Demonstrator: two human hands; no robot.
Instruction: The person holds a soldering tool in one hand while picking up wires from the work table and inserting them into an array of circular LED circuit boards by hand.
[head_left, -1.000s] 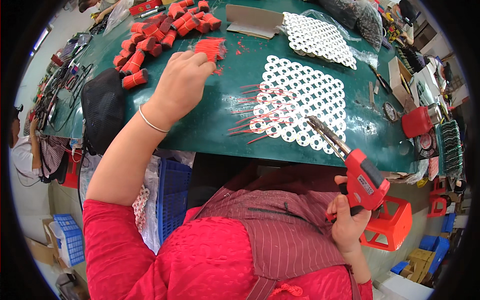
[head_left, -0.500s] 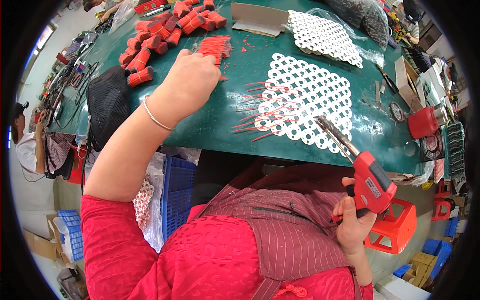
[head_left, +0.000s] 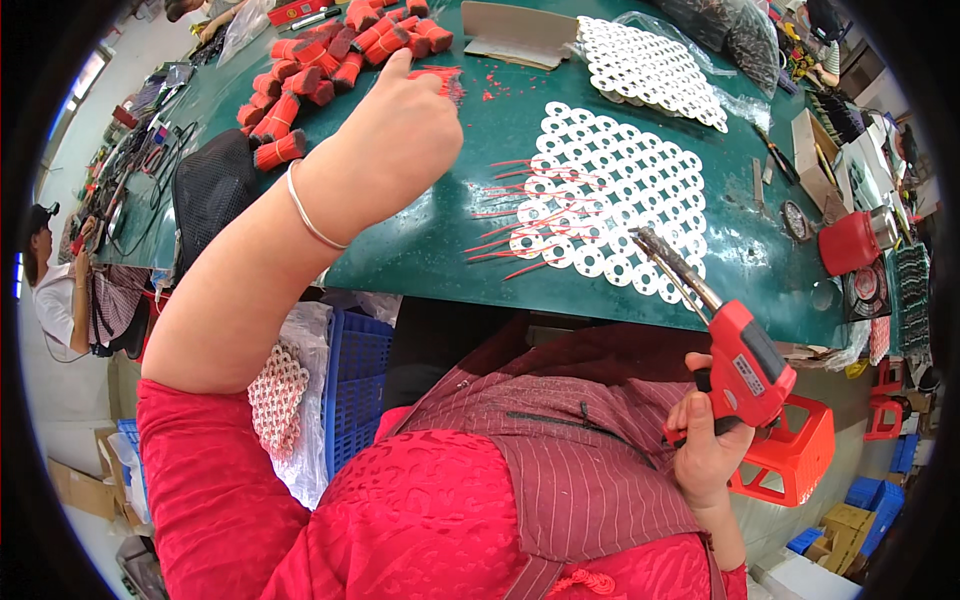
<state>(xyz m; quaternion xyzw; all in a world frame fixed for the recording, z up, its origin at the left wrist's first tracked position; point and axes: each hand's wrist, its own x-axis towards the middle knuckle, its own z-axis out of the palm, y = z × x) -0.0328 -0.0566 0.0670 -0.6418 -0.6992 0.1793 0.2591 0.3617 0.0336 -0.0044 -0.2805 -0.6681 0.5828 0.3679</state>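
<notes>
My left hand (head_left: 405, 135) reaches over the table beside a loose pile of short red wires (head_left: 450, 85). Its index finger is stretched out and the others are bent, with the thumb hidden; it looks open. Low at the right, my right hand (head_left: 708, 445) is closed round the handle of a red and black soldering gun (head_left: 748, 365). The gun's dark tip points up and left, over the lower right edge of a panel of joined white round boards (head_left: 625, 200). Several red wires (head_left: 520, 235) lie across the panel's left side, their ends sticking out leftward.
Bundles of red wires (head_left: 290, 85) are heaped at the far left, near a black mesh pouch (head_left: 215, 190). More white panels (head_left: 650, 75) lie stacked at the back beside a cardboard piece (head_left: 515, 35). Pliers (head_left: 777, 155) and a red container (head_left: 848, 245) are at the right.
My left hand has shifted slightly right and up, its index finger now stretched out, and it covers more of the loose wires. The right hand and soldering gun have hardly moved.
</notes>
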